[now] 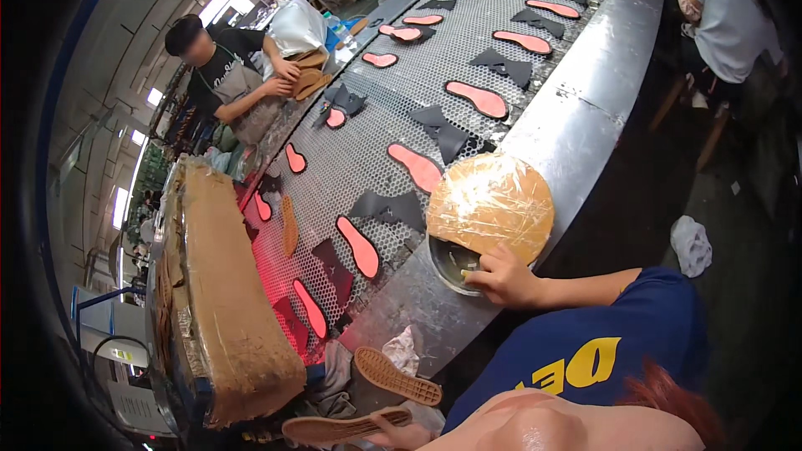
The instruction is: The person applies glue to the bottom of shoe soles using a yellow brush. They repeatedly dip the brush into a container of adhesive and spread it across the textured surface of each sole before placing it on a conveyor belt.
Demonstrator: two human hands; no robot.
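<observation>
My left hand (391, 432) reaches in from the bottom edge and grips a tan shoe sole (332, 428) lying flat. A second tan sole (398, 377) rests tread-up on the metal ledge (576, 92) just above it, beside a crumpled cloth (403, 349). My right hand (501, 276) lies with curled fingers on the rim of a round metal pot (447, 260). A round tan lid wrapped in clear film (491, 205) half covers that pot. Whether the right hand's fingers hold anything is hidden.
A mesh conveyor belt (368, 150) carries several pink insoles (357, 246) and black cut pieces (390, 209). A film-wrapped cardboard block (225, 284) stands at left. One person (221, 67) handles tan soles across the belt; another (727, 17) sits at far right. A white rag (692, 244) lies on the floor.
</observation>
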